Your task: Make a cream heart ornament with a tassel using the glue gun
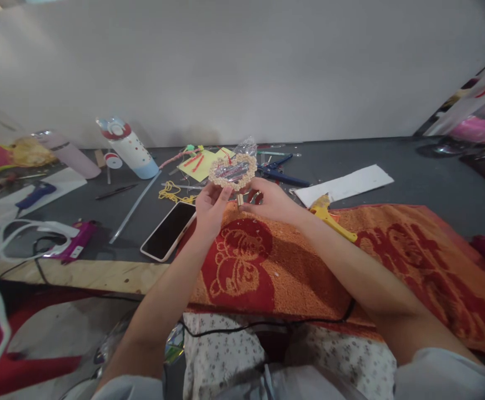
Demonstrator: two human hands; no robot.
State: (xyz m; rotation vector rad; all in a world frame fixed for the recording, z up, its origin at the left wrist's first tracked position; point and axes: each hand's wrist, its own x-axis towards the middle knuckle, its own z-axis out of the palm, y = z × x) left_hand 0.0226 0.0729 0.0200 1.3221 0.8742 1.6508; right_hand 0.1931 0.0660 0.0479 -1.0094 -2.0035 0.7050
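Note:
Over the near edge of the table, both hands hold up a ring of cream beads point(250, 169), roughly heart-shaped. A short light-coloured stem point(240, 199) sticks down from its lower edge. My left hand point(211, 208) is closed on the ring's lower left, with the thumb on the near side. My right hand point(269, 200) has curled fingers at the lower right, around the stem. Clear plastic wrap point(247, 146) shows behind the ring. Below lies an orange towel point(309, 272) with red patterns.
Left of the towel lies a phone point(169, 230). A yellow tool point(331, 218) rests on the towel's far edge, near a white board point(346, 184). Blue-handled pliers point(284, 173), yellow cord point(173, 193), a bottle point(131, 150), a blue glue gun point(36, 195) and a purple power strip point(75, 241) surround them.

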